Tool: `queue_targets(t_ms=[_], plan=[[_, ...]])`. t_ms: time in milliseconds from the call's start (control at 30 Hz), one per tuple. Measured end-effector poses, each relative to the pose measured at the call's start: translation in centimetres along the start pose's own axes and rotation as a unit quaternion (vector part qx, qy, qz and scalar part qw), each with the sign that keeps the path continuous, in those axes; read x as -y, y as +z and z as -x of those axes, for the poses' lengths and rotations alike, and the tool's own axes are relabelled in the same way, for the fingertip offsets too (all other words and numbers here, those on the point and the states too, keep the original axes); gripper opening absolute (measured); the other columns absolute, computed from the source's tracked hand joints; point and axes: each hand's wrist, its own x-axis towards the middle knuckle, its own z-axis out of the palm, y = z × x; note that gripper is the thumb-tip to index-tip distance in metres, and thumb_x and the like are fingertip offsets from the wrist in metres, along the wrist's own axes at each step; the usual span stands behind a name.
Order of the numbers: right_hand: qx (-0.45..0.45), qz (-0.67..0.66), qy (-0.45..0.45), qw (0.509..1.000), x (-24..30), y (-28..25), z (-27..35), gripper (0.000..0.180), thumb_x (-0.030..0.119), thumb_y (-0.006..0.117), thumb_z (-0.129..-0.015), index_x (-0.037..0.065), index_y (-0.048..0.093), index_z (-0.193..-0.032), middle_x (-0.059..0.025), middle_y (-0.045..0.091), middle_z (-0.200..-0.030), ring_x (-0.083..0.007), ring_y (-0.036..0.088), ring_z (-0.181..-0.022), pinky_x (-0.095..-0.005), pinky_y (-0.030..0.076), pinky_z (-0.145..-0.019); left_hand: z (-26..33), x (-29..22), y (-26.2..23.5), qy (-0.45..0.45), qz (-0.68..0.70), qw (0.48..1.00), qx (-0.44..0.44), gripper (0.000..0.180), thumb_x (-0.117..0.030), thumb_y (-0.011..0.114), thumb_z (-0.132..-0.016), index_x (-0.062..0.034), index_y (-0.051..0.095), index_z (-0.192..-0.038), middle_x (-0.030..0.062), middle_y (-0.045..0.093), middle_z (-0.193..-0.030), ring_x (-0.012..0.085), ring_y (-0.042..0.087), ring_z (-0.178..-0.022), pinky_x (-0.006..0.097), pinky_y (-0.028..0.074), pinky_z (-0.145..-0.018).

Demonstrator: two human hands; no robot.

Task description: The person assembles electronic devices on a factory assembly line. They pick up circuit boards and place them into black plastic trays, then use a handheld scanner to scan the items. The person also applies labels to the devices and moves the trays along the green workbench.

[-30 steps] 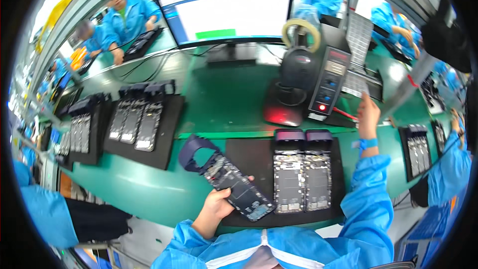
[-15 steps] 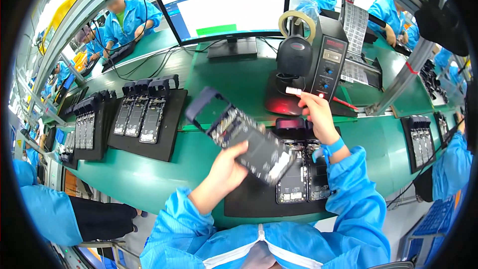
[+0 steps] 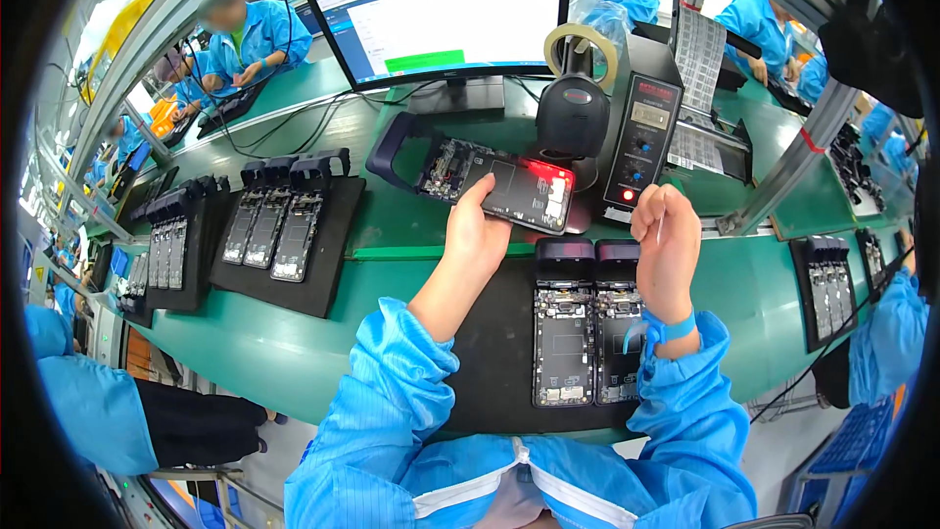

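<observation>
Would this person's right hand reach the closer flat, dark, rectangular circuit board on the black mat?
Probably yes: the right hand seems near that circuit board, and nothing appears to block the way. It seems to pinch a thin whitish piece, though, which might hinder it.

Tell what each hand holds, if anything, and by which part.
Left hand: flat black rectangular circuit unit with dark purple loop, by its near long edge. Right hand: thin white sliver visible; hold unclear.

Left hand (image 3: 477,231) holds dark circuit unit (image 3: 501,186) by black scanner (image 3: 572,118); right hand (image 3: 669,250) pinches thin white label (image 3: 660,227).
</observation>
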Motion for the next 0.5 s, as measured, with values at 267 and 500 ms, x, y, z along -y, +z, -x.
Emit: queue_targets(t_ms=[267, 500], plan=[[0.247, 0.036, 0.08, 0.965, 2.3, 3.7, 4.9, 0.032, 0.012, 0.065, -0.07, 0.005, 0.044, -0.093, -0.0066, 0.038, -0.112, -0.0123, 0.039, -0.096, -0.0282, 0.038, -0.083, 11.4, -2.2, -2.6, 0.147, -0.44, 0.886, 0.016, 0.032, -0.001, 0.053, -0.079, 0.001, 0.048, -0.111, 0.0083, 0.056, -0.105, 0.0158, 0.054, -0.094, 0.029, 0.042, -0.083], [0.295, -0.017, 0.074, 0.953, 1.1, 6.2, 6.7, 0.027, 0.01, 0.065, -0.075, 0.004, 0.044, -0.09, -0.0158, 0.033, -0.126, -0.0223, 0.036, -0.116, -0.0365, 0.03, -0.097, 13.9, -0.3, -5.7, 0.119, -0.524, 0.839, 0.084, 0.027, 0.001, 0.046, -0.08, -0.0002, 0.052, -0.106, 0.0064, 0.059, -0.098, 0.0125, 0.054, -0.092, 0.027, 0.042, -0.079]])
